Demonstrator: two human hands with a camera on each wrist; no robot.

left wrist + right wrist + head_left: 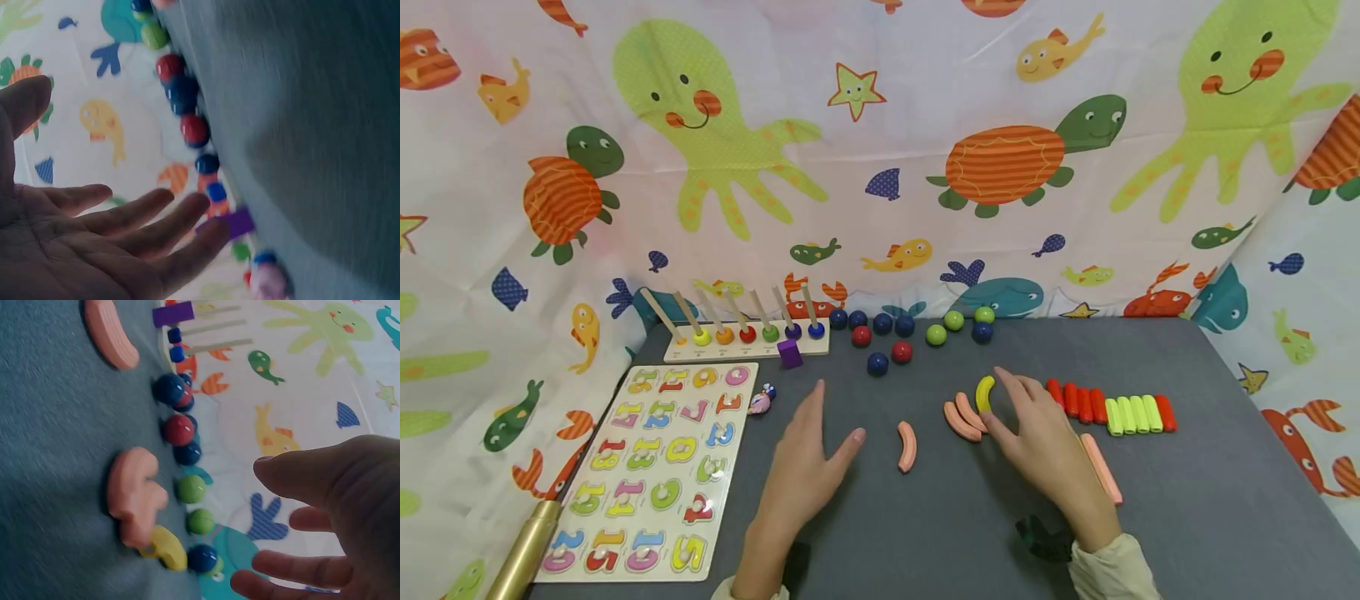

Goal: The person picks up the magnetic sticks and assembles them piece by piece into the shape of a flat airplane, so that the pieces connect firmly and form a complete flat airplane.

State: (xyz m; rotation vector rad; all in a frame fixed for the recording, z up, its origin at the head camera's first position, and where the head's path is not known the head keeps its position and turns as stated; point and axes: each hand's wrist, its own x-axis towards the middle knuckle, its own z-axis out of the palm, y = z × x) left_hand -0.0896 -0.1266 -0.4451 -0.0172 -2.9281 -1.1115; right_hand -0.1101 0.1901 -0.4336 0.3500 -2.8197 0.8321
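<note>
Both hands hover flat over the grey table, holding nothing: left hand beside a single pink curved piece, right hand with straight fingers just beside the yellow curved piece and two pink ones.

We see a grey table. On it, a number puzzle board lies left; a peg board behind it; balls and curved pieces to its right.
</note>
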